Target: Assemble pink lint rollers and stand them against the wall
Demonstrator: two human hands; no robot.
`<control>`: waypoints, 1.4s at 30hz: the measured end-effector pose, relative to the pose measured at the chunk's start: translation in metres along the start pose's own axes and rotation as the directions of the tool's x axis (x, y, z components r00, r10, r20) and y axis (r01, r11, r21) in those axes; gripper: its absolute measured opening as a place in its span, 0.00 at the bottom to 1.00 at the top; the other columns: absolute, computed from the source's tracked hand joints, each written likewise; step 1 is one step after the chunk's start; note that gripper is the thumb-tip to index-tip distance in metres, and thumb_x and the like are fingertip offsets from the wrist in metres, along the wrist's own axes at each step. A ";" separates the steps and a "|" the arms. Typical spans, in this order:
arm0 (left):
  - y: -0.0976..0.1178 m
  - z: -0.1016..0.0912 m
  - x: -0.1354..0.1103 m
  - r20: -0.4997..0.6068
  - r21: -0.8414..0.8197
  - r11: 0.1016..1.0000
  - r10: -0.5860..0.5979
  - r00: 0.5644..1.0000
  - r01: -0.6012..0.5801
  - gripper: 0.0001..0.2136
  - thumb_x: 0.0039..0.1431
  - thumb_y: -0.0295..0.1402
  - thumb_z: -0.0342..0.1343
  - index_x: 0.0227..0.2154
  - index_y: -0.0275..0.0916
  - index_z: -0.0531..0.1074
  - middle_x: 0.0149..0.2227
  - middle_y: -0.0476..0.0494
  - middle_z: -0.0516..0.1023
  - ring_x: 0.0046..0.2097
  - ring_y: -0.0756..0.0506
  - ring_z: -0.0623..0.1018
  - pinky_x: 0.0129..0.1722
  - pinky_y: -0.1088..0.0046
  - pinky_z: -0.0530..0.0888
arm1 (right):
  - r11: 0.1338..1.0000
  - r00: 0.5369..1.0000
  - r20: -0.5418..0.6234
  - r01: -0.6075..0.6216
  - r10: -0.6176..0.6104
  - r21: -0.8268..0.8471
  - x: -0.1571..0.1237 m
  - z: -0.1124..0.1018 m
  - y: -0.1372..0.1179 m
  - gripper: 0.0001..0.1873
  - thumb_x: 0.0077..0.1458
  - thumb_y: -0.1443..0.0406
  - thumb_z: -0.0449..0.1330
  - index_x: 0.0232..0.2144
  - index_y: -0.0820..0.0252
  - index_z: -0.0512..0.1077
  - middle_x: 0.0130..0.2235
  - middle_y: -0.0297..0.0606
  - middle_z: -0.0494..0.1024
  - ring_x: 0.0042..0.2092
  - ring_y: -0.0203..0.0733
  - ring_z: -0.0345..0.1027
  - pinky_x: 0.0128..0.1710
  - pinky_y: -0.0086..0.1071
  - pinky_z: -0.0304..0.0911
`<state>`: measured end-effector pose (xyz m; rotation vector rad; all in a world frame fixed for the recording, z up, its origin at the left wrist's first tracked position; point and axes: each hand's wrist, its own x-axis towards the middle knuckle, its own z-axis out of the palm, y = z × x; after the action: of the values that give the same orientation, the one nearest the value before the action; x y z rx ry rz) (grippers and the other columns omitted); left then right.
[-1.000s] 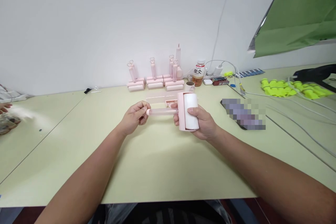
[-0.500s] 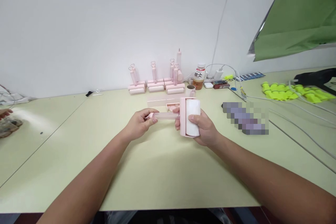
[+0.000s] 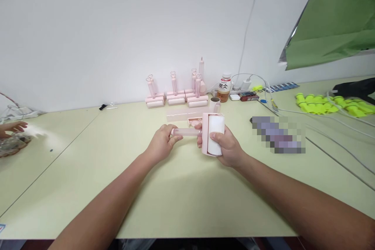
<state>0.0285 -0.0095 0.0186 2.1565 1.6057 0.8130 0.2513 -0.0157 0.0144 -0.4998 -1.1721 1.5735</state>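
Between my hands, above the table, is a pink lint roller [image 3: 216, 134] with a white sticky roll and a clear pink handle pointing left. My right hand [image 3: 230, 146] is wrapped round its head, the thumb lying on the white roll. My left hand [image 3: 162, 142] is closed on the end of the handle, fingers over the tip. Just behind the roller lie a small pink open box [image 3: 193, 122] and a long translucent pink cover [image 3: 180, 115]. A white roll with a hollow core [image 3: 215, 102] stands upright behind the roller's head.
Several finished-looking pink lint rollers [image 3: 176, 99] stand along the wall. A drink bottle [image 3: 224, 88], cables [image 3: 295, 111], a pixelated object [image 3: 277, 134] and yellow-green pieces [image 3: 319, 103] are to the right. At far left another person's hand [image 3: 13, 128] is over bagged items [image 3: 14, 144].
My left hand has turned and now covers more of the handle's end. The view has shifted slightly. At far left, the other person's hand reaches further in.
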 end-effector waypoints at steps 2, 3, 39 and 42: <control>-0.001 0.002 0.000 -0.006 0.046 0.999 0.011 1.000 -0.011 0.10 0.62 0.39 0.52 0.41 0.41 0.71 0.35 0.43 0.70 0.36 0.42 0.72 0.38 0.66 0.69 | 1.000 1.000 0.006 -0.010 0.010 0.002 0.001 -0.001 0.001 0.19 0.48 0.60 0.65 0.43 0.60 0.72 0.40 0.42 0.76 0.31 0.41 0.71 0.31 0.37 0.69; -0.002 0.002 0.000 -0.009 0.067 0.998 0.018 1.000 -0.017 0.10 0.62 0.39 0.52 0.41 0.41 0.71 0.35 0.43 0.70 0.37 0.42 0.72 0.38 0.66 0.70 | 1.000 1.000 0.006 -0.018 0.018 0.004 0.001 -0.001 0.001 0.19 0.47 0.60 0.65 0.43 0.60 0.72 0.40 0.42 0.76 0.31 0.41 0.71 0.31 0.37 0.69; 0.012 -0.006 0.015 0.406 -0.179 0.961 0.267 0.874 -0.210 0.24 0.51 0.44 0.62 0.51 0.43 0.70 0.52 0.41 0.72 0.48 0.40 0.73 0.47 0.65 0.71 | 0.848 0.990 -0.023 -0.131 0.139 -0.513 -0.001 0.003 0.004 0.22 0.51 0.48 0.63 0.22 0.59 0.65 0.15 0.30 0.67 0.17 0.33 0.59 0.16 0.28 0.56; -0.010 -0.015 0.050 0.218 0.035 0.951 0.294 0.931 -0.308 0.23 0.57 0.43 0.56 0.54 0.44 0.68 0.56 0.40 0.70 0.56 0.38 0.68 0.56 0.59 0.66 | 0.804 0.960 -0.158 -0.279 0.230 -0.526 0.000 0.001 0.009 0.24 0.51 0.46 0.62 0.21 0.55 0.57 0.11 0.23 0.58 0.11 0.32 0.52 0.11 0.27 0.47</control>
<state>0.0214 0.0404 0.0368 2.4840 1.2332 0.5911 0.2463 -0.0159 0.0073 -1.1331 -1.5386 1.4029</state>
